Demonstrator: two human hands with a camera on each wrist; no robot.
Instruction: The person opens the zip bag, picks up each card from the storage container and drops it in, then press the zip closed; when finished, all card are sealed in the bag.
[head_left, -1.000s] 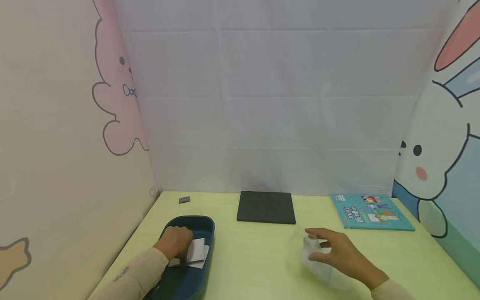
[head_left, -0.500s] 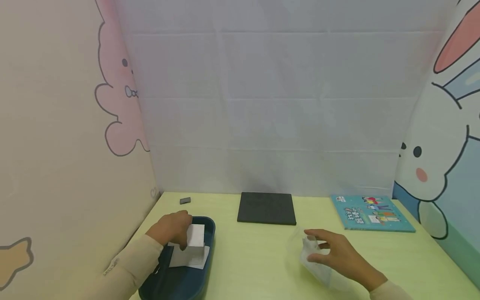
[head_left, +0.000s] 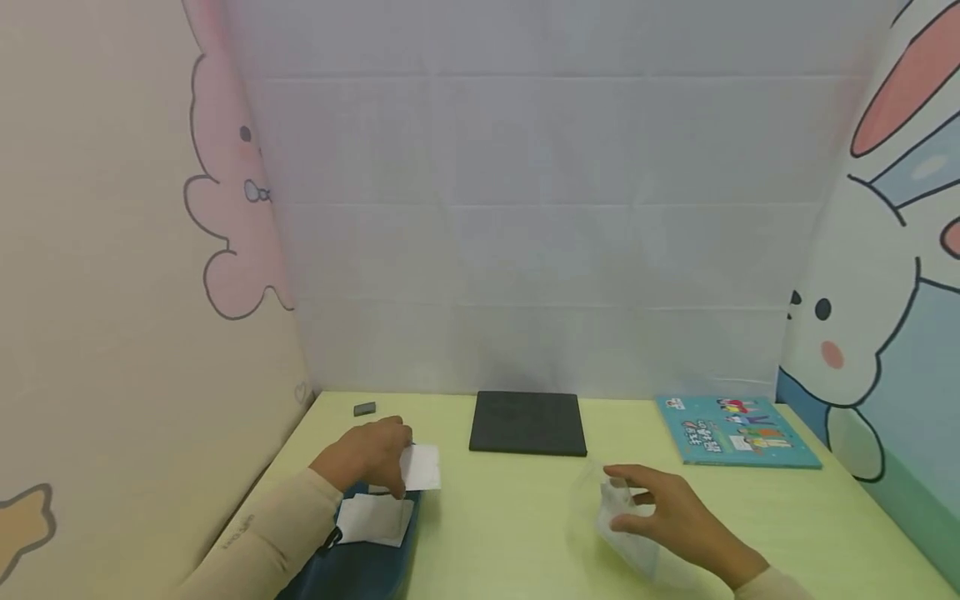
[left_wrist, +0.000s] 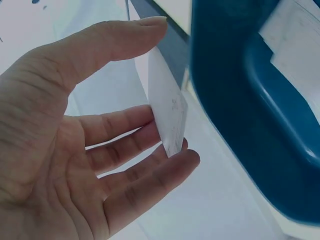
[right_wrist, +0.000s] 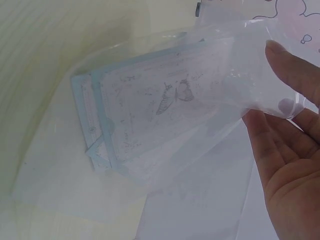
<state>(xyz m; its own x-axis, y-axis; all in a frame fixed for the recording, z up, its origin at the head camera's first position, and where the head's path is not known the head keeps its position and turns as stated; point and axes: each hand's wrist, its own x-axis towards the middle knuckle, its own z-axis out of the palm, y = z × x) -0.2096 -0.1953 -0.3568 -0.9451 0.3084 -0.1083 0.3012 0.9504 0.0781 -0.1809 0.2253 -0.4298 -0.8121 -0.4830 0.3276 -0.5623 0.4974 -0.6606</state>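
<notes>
My left hand holds a thin stack of white paper between thumb and fingers, over the far right rim of the dark blue tray. In the left wrist view the stack is seen nearly edge-on. More white sheets lie in the tray. At the right, my right hand holds a clear plastic bag near its mouth, thumb and fingers spread apart. Inside the bag, the right wrist view shows pale sheets with blue borders and a butterfly print.
A black flat square lies at the back middle of the pale yellow table. A blue picture book is at the back right, a small grey block at the back left. Printed cloth walls enclose three sides.
My left hand has risen out of the tray with a stack of white paper and moved to the right. My right hand keeps its place with the plastic bag.
</notes>
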